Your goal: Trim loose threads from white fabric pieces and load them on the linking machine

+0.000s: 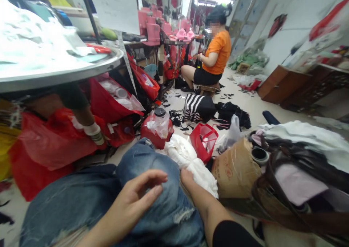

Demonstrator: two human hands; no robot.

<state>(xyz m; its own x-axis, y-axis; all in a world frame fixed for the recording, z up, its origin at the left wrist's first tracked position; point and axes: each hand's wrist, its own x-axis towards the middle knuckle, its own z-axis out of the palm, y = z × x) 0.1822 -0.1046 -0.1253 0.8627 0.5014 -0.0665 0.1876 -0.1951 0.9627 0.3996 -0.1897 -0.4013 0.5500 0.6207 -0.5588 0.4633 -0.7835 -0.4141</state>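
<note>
My left hand (145, 190) hovers over my knee in blue jeans (152, 163). Its fingers are bent and its thumb stands apart from them, with nothing held between. Beyond the knee, my right arm stretches down and forward to a bunched white cloth (200, 172). My right hand (187, 178) is at the cloth's near left side; its fingers are hidden, so I cannot see whether they grip it. Just past the cloth are a red bag (204, 141) with a mesh side and a red container (156, 132) with a clear plastic bag and a dark-lidded jar on top.
At left, a round-edged table (114, 60) carries white fabric, with red bags (62, 141) below. On the right are a cardboard box (236, 169) and a dark brown bag (275, 178). Farther off, a person in an orange top (219, 52) sits near a striped bundle (199, 107).
</note>
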